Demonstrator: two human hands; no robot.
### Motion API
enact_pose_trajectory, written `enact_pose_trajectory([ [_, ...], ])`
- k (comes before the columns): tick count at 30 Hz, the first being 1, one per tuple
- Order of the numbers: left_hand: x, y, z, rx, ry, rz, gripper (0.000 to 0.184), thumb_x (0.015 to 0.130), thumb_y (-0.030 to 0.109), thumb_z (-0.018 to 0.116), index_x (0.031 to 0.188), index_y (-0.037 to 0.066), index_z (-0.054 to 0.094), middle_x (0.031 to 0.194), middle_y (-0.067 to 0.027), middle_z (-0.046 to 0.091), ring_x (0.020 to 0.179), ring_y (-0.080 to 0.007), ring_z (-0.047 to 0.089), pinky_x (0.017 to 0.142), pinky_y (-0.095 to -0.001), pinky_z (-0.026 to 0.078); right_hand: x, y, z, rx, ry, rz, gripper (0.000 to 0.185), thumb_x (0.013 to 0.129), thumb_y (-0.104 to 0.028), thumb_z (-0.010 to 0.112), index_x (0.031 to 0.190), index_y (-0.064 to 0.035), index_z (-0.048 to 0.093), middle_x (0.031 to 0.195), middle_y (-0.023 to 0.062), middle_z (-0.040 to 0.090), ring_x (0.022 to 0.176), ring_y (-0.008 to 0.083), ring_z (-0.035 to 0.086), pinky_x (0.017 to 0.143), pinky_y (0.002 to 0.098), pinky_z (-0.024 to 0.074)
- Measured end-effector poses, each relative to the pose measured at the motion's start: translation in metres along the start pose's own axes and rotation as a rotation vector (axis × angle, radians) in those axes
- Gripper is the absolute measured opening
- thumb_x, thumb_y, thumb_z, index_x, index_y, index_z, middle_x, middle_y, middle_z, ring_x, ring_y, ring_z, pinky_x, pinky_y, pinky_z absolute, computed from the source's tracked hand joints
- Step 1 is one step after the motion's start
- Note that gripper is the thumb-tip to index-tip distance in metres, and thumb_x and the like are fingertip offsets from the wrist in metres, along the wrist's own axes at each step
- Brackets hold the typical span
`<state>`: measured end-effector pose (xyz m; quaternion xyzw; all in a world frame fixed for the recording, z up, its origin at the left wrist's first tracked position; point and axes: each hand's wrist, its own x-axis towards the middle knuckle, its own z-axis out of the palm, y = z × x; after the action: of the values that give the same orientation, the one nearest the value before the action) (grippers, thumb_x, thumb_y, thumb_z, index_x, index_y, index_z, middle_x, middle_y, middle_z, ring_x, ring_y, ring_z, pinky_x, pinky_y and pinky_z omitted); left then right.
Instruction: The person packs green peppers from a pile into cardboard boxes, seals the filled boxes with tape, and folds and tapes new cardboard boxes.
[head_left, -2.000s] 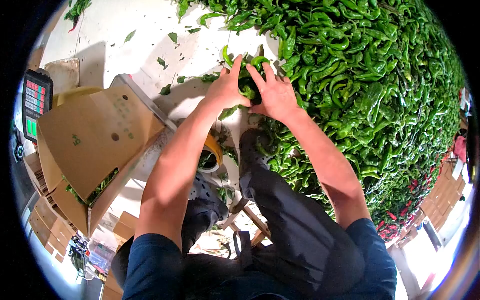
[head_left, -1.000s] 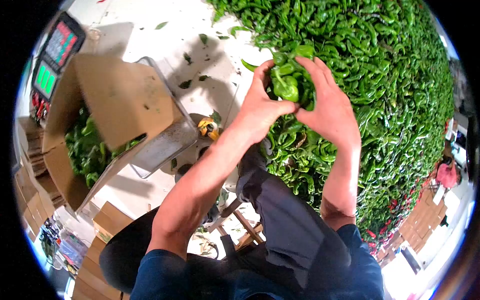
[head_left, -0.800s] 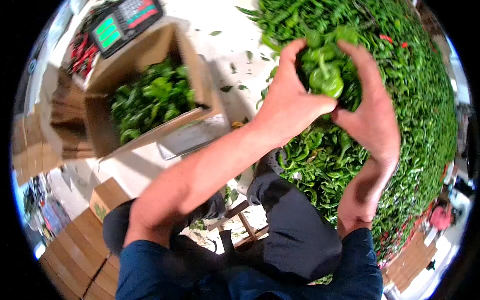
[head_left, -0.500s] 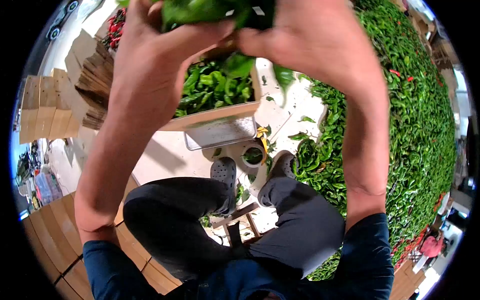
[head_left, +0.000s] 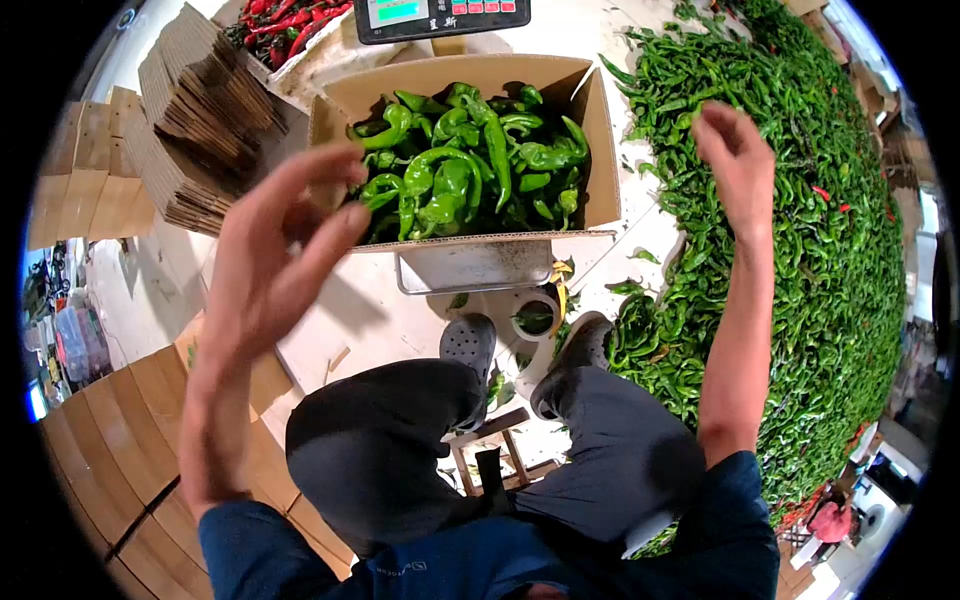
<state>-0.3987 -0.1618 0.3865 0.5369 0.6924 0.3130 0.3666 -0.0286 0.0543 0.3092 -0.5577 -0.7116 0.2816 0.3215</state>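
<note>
Green peppers (head_left: pixel 445 170) fill much of an open cardboard box (head_left: pixel 460 72), which stands on a metal tray (head_left: pixel 475 268). My left hand (head_left: pixel 280 245) is by the box's left side, fingers apart and slightly blurred, with nothing in it. Over the near edge of the large heap of green peppers (head_left: pixel 800 290), to the right of the box, is my right hand (head_left: pixel 735 160). Its fingers are curled together, with a bit of green at the fingertips that I cannot make out clearly.
A scale display (head_left: pixel 440 18) stands behind the box. Folded cardboard (head_left: pixel 205 130) is stacked at the left, near red peppers (head_left: pixel 285 25). A white cup (head_left: pixel 535 316) sits by my shoes. Several cartons (head_left: pixel 130 430) lie lower left. A person in red (head_left: pixel 830 522) is far right.
My hands held green peppers between them and moved from the heap to above the box. Now they are apart, the peppers are out of them, and the view has turned toward the box.
</note>
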Motion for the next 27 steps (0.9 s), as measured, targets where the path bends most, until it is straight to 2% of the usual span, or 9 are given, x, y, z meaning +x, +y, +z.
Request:
enact_pose_trajectory([
  [3, -0.057, 0.026, 0.009, 0.201, -0.136, 0.145, 0.051, 0.08, 0.006, 0.073, 0.129, 0.006, 0.061, 0.117, -0.0112, 0.069, 0.09, -0.0213, 0.067, 0.076, -0.0318, 0.053, -0.05, 0.097, 0.013, -0.421, -0.272, 0.26, 0.058, 0.088, -0.026, 0.072, 0.139, -0.005, 0.053, 0.115, 0.0204, 0.069, 0.102, 0.0289, 0.068, 0.093, 0.0384, 0.0543],
  [5, -0.079, 0.047, 0.011, 0.394, -0.387, 0.341, 0.057, 0.073, 0.016, 0.08, 0.126, 0.008, 0.063, 0.119, -0.0137, 0.067, 0.098, -0.0288, 0.068, 0.08, -0.0371, 0.054, -0.104, 0.151, 0.042, -0.748, -0.524, 0.256, 0.064, 0.088, -0.024, 0.073, 0.144, -0.0072, 0.046, 0.126, 0.0196, 0.063, 0.109, 0.0327, 0.065, 0.094, 0.0424, 0.0543],
  [7, -0.09, 0.05, 0.019, 0.398, -0.58, 0.459, 0.061, 0.071, 0.028, 0.082, 0.127, 0.011, 0.063, 0.121, -0.0128, 0.066, 0.102, -0.0303, 0.067, 0.083, -0.0402, 0.054, -0.15, 0.209, 0.07, -0.82, -0.685, 0.107, 0.072, 0.088, -0.026, 0.074, 0.148, -0.0055, 0.039, 0.128, 0.0217, 0.06, 0.115, 0.0367, 0.061, 0.093, 0.0462, 0.0543],
  [8, -0.095, 0.05, 0.028, 0.35, -0.609, 0.464, 0.062, 0.073, 0.03, 0.082, 0.128, 0.011, 0.062, 0.122, -0.0136, 0.065, 0.102, -0.0294, 0.068, 0.083, -0.0399, 0.054, -0.176, 0.243, 0.094, -1.068, -0.616, -0.081, 0.067, 0.09, -0.025, 0.069, 0.148, -0.0057, 0.041, 0.121, 0.0203, 0.062, 0.114, 0.0373, 0.06, 0.091, 0.0507, 0.0523],
  [9, -0.095, 0.048, 0.039, 0.305, -0.62, 0.464, 0.063, 0.076, 0.031, 0.08, 0.132, 0.01, 0.059, 0.122, -0.014, 0.065, 0.101, -0.0292, 0.067, 0.084, -0.0395, 0.054, -0.198, 0.284, 0.111, -1.008, -0.461, -0.246, 0.051, 0.088, -0.02, 0.067, 0.135, -0.005, 0.054, 0.116, 0.0179, 0.063, 0.111, 0.0366, 0.06, 0.092, 0.0535, 0.0489],
  [13, -0.088, 0.043, 0.06, 0.516, -0.605, 0.415, 0.064, 0.079, 0.029, 0.077, 0.136, 0.01, 0.055, 0.121, -0.013, 0.063, 0.101, -0.0272, 0.066, 0.085, -0.0374, 0.053, -0.204, 0.293, 0.137, -0.87, -0.586, 0.039, 0.026, 0.08, -0.012, 0.066, 0.105, -0.0044, 0.066, 0.112, 0.0166, 0.064, 0.111, 0.0354, 0.06, 0.095, 0.0532, 0.0464],
  [20, -0.076, 0.046, 0.069, 0.605, -0.587, 0.605, 0.056, 0.085, 0.027, 0.07, 0.136, 0.01, 0.056, 0.116, -0.0109, 0.064, 0.1, -0.0234, 0.066, 0.081, -0.0332, 0.052, -0.193, 0.27, 0.104, -0.836, -0.706, 0.079, 0.058, 0.081, -0.026, 0.069, 0.134, -0.009, 0.054, 0.138, 0.0139, 0.055, 0.132, 0.033, 0.049, 0.107, 0.0606, 0.0365],
  [23, -0.075, 0.051, 0.072, 0.63, -0.598, 0.642, 0.053, 0.086, 0.028, 0.069, 0.135, 0.01, 0.058, 0.115, -0.0114, 0.065, 0.1, -0.0236, 0.066, 0.082, -0.0335, 0.052, -0.193, 0.262, 0.09, -1.005, -0.942, 0.183, 0.061, 0.083, -0.022, 0.067, 0.14, -0.01, 0.05, 0.147, 0.0124, 0.048, 0.133, 0.0327, 0.049, 0.103, 0.0573, 0.0444],
  [27, -0.074, 0.054, 0.077, 0.599, -0.631, 0.625, 0.054, 0.084, 0.03, 0.071, 0.133, 0.01, 0.06, 0.115, -0.0121, 0.065, 0.1, -0.0249, 0.066, 0.084, -0.0346, 0.052, -0.211, 0.325, 0.092, -1.062, -0.875, 0.065, 0.048, 0.084, -0.017, 0.064, 0.132, -0.0097, 0.059, 0.135, 0.0186, 0.058, 0.119, 0.0358, 0.06, 0.095, 0.0441, 0.0541],
])
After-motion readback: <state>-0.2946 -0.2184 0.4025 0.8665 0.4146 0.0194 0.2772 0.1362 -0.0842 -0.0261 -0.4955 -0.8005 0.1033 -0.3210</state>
